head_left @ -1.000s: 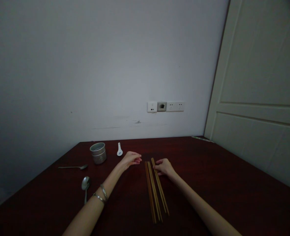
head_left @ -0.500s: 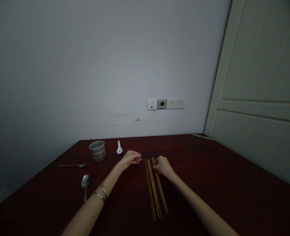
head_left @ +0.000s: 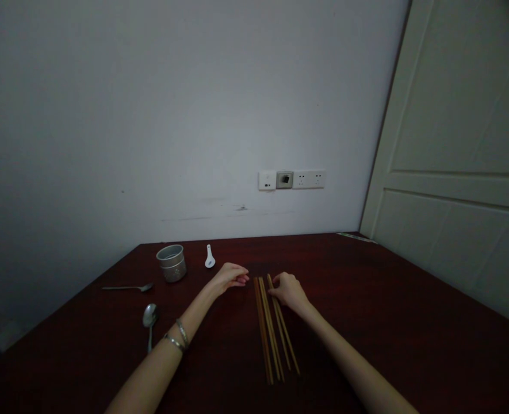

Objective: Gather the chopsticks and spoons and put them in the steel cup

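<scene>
Several wooden chopsticks [head_left: 268, 328] lie side by side on the table, pointing away from me, the left ones reddish brown and the others lighter. At their far end, my right hand [head_left: 287, 290] has thumb and fingers closed on the rightmost pair of chopsticks [head_left: 285, 333]. The near ends of that pair are spread slightly apart. My left hand [head_left: 232, 277] hovers just left of the chopsticks' far ends, fingers loosely stretched and nothing visible in them. Two silver bangles circle the left wrist.
On the left of the dark red table [head_left: 323, 259] stand a metal cup [head_left: 172, 264], a white soup spoon [head_left: 210, 257], a fork [head_left: 129, 287] and a metal spoon [head_left: 149, 319]. Behind rises a wall with sockets [head_left: 308, 179]; a pale panelled door [head_left: 452, 161] is at right.
Under my right hand the near ends of the rightmost chopsticks have fanned apart, one shifting right. My left hand has stayed in place.
</scene>
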Demonstrator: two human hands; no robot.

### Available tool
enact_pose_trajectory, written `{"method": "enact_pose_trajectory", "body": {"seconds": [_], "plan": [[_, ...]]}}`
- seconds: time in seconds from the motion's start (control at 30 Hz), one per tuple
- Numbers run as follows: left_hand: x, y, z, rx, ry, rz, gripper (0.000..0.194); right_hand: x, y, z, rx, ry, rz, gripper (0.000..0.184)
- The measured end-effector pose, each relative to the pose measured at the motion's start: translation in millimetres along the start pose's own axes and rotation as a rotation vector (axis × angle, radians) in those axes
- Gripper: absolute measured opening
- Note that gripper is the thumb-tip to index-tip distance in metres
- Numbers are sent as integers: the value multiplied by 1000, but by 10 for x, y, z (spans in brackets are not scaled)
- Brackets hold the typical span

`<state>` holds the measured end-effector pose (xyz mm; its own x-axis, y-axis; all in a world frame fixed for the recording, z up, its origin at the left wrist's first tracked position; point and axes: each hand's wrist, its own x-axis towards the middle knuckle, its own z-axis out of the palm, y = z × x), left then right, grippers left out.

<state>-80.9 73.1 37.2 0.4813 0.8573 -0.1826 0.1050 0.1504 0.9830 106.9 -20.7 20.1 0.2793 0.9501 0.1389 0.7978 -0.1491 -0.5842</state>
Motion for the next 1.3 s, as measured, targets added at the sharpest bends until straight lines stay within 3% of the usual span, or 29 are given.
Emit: {"method": "enact_pose_trajectory", "body": {"seconds": [0.7, 1.3], "plan": [[-41, 7, 52, 13, 6, -24, 15, -18, 51, 69, 324, -97, 57, 16], [-24, -26, 35, 29, 0, -31, 14, -22, 33, 97, 390, -133, 59, 23]]}}
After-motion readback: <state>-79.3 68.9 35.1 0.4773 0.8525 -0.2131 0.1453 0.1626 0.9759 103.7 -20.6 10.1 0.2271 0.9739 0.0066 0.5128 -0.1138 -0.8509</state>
